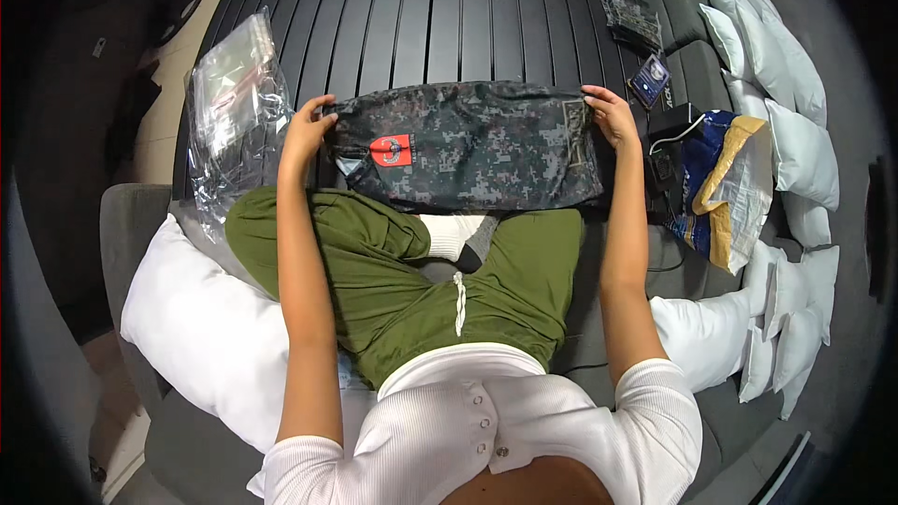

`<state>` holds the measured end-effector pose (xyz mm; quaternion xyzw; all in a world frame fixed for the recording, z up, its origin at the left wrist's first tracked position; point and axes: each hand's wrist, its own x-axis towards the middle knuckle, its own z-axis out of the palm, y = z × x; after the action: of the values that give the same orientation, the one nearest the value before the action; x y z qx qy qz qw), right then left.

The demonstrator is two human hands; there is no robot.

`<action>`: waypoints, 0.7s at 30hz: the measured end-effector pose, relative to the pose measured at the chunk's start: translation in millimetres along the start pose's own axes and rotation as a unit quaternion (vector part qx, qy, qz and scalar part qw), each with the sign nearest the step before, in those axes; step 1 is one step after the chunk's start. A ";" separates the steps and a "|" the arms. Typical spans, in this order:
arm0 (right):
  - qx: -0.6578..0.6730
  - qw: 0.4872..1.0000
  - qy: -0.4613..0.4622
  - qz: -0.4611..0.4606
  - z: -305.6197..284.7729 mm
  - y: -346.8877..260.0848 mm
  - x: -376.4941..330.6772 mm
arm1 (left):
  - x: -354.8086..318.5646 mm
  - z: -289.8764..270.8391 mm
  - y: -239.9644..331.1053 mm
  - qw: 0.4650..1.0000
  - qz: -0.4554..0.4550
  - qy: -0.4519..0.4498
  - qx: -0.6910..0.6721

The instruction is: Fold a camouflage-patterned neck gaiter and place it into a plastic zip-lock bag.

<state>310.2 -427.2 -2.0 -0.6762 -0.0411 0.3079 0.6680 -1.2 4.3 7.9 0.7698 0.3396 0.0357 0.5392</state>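
A dark digital-camouflage cloth (486,145) with a red patch near its left end is stretched out flat between my hands. It lies over the table's near edge and just beyond my crossed legs. My left hand (307,131) pinches its upper left corner between thumb and fingers. At the upper right corner, my right hand (613,117) grips the cloth the same way. A small pale tag or label (350,166) shows at the cloth's left end. Whether the cloth is one layer or a folded tube, I cannot tell.
Clear plastic bags (234,93) lie on the left side of the black slatted table (430,19). Packed camouflage pieces (632,23) and a dark blue packet (649,80) sit at the right. A blue-and-yellow sack (720,187), a white cable (675,136) and white pillows (206,327) are nearby.
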 end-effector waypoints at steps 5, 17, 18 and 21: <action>-0.001 0.991 0.081 -0.102 -27.4 -32.6 -27.9 | -27.9 -4.9 50.3 0.976 0.077 0.051 -0.199; 0.023 0.959 0.086 -0.270 -20.3 -83.0 -131.7 | -126.9 -52.4 83.0 0.975 0.152 0.138 -0.090; -0.058 0.954 0.135 -0.263 -10.4 -85.9 -141.6 | -134.8 -55.6 83.3 0.975 0.168 0.138 -0.042; -0.199 0.901 0.158 -0.351 2.7 -97.0 -169.3 | -150.2 -53.9 89.6 0.971 0.191 0.139 0.037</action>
<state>206.8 -493.7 149.5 -0.7762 -0.2305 -0.0721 0.5824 -95.7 -53.3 153.7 0.8271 0.2592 0.2325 0.4413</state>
